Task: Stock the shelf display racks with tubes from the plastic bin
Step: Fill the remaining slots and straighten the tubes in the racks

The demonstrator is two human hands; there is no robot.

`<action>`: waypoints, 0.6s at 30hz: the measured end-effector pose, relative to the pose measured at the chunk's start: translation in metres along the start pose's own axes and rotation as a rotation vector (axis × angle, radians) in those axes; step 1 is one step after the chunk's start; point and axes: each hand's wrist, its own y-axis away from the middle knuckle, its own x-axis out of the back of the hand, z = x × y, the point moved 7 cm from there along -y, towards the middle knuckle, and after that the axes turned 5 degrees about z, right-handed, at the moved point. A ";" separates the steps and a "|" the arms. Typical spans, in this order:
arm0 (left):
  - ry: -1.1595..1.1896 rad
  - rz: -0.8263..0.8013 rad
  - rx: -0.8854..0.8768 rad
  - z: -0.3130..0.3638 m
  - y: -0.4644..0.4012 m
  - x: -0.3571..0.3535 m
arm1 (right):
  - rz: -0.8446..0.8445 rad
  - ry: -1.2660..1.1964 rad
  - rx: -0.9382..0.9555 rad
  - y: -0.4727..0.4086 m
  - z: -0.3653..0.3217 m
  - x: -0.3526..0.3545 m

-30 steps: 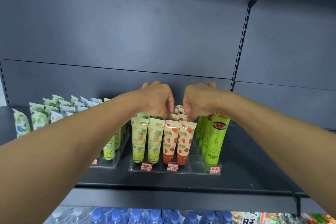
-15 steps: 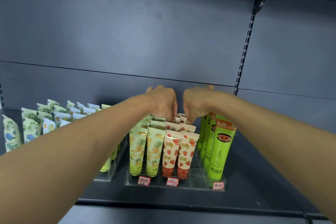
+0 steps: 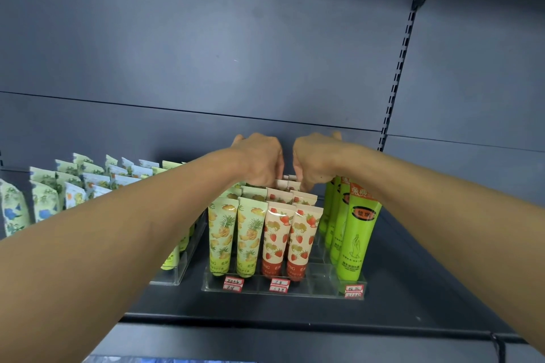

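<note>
Nearest you, the dark grey metal shelf (image 3: 398, 298) carries a clear acrylic display rack (image 3: 283, 289) with red price tags. In it stand yellow pineapple-print tubes (image 3: 236, 233), red strawberry-print tubes (image 3: 290, 237) and tall bright green tubes (image 3: 354, 233), all upright. Farther back, your left hand (image 3: 259, 160) and right hand (image 3: 314, 160) curl down over the rear strawberry tubes; their fingers are hidden, so you cannot tell what they pinch

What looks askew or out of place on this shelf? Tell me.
Little stands out. The front green tube leans left at its top, while the pineapple tubes and strawberry tubes stand straight. Both hands hide the rear rows, so those cannot be judged.
</note>
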 end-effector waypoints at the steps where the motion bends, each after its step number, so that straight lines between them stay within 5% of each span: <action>1: 0.000 -0.001 0.003 0.000 0.000 0.000 | -0.006 -0.001 -0.004 0.001 0.000 0.000; 18: -0.001 -0.020 0.018 -0.002 -0.001 -0.001 | -0.026 -0.006 -0.026 0.001 0.001 -0.003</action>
